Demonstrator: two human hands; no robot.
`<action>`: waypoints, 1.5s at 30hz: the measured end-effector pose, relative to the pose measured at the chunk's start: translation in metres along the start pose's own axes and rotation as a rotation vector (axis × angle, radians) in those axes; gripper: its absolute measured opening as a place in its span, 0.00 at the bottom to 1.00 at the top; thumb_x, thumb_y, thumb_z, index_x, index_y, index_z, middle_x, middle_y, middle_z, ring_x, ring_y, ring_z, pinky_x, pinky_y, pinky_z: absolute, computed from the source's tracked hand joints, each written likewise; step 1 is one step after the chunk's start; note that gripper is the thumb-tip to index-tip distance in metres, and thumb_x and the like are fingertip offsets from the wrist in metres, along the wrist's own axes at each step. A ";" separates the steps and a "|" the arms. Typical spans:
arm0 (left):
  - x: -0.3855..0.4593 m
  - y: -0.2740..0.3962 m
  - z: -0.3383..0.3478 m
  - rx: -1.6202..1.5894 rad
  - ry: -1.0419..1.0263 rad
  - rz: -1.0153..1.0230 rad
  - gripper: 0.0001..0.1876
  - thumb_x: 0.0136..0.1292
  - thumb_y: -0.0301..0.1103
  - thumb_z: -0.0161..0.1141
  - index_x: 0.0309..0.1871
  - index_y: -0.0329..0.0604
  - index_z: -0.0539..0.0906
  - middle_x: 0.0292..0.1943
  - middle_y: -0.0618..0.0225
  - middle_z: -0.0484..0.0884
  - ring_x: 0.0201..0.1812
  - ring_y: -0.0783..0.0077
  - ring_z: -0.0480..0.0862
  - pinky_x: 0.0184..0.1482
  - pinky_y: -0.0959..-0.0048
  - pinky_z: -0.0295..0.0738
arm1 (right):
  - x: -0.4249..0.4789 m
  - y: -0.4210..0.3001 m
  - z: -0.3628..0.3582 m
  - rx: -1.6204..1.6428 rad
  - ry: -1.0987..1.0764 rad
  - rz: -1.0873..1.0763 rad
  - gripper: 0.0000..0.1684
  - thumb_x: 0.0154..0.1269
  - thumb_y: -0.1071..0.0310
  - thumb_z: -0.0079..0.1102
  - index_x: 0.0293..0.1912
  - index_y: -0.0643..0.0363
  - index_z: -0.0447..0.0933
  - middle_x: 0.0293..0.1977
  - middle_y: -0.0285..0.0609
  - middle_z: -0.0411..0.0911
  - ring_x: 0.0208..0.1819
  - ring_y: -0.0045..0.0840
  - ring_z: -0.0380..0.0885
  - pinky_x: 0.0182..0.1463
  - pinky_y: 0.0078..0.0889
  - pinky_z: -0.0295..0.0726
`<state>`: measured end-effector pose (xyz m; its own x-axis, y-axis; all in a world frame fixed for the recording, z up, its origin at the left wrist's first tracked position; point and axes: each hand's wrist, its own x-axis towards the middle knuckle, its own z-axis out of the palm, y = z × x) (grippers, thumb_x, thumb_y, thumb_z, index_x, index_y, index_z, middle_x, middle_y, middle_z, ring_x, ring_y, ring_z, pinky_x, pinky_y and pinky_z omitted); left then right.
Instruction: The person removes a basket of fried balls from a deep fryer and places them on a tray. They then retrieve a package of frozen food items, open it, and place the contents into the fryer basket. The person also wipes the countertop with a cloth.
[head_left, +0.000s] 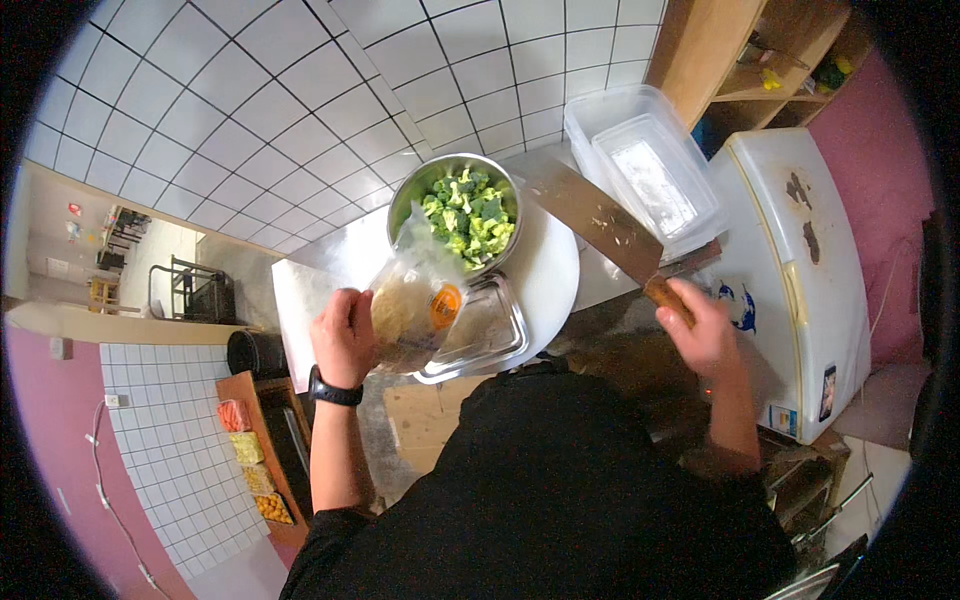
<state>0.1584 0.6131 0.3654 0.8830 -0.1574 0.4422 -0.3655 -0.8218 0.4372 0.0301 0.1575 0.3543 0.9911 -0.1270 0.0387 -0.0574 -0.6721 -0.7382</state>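
My left hand (343, 337) grips a clear plastic bag (409, 311) that bears an orange label and has pale, crumb-like contents. The bag hangs partly over a shallow metal tray (487, 337) and overlaps the near rim of a steel bowl (391, 214). Cut broccoli florets (472, 217) fill the bowl. My right hand (697, 330) is closed around the wooden handle of a cleaver (600, 214), its broad blade pointing up and left, raised to the right of the bowl. Small pale bits cling to the blade. Beneath the tray lies a round white cutting board (551, 262).
Two nested clear plastic bins (645, 165) stand behind the cleaver. A white chest freezer (810, 270), with a phone (828, 391) on it, is at the right. Tiled wall (360, 112) runs along the back. At the lower left, a wooden counter (281, 480) holds several packs of food.
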 end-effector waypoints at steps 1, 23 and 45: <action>-0.003 -0.001 -0.002 0.002 0.012 0.019 0.08 0.71 0.27 0.66 0.35 0.38 0.79 0.24 0.52 0.81 0.22 0.52 0.81 0.27 0.65 0.74 | -0.005 0.002 0.006 0.019 -0.037 0.122 0.23 0.71 0.57 0.67 0.60 0.56 0.79 0.38 0.54 0.86 0.38 0.47 0.88 0.42 0.44 0.85; -0.033 -0.005 -0.050 0.182 -0.227 0.072 0.06 0.71 0.28 0.65 0.36 0.39 0.81 0.27 0.49 0.83 0.27 0.44 0.83 0.31 0.60 0.78 | 0.157 -0.011 0.265 -0.311 -0.326 -0.042 0.17 0.77 0.57 0.48 0.49 0.57 0.81 0.39 0.49 0.83 0.43 0.41 0.84 0.50 0.48 0.85; -0.036 0.439 0.191 -0.422 -0.609 1.360 0.03 0.68 0.26 0.67 0.38 0.39 0.83 0.31 0.57 0.85 0.29 0.48 0.85 0.33 0.57 0.78 | -0.215 0.085 -0.046 0.034 0.792 0.128 0.34 0.73 0.46 0.61 0.72 0.45 0.67 0.26 0.50 0.82 0.28 0.51 0.83 0.31 0.57 0.81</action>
<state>0.0220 0.1534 0.3917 -0.2288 -0.9094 0.3472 -0.9258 0.3136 0.2113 -0.1938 0.0944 0.3143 0.5970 -0.6900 0.4093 -0.1484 -0.5963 -0.7889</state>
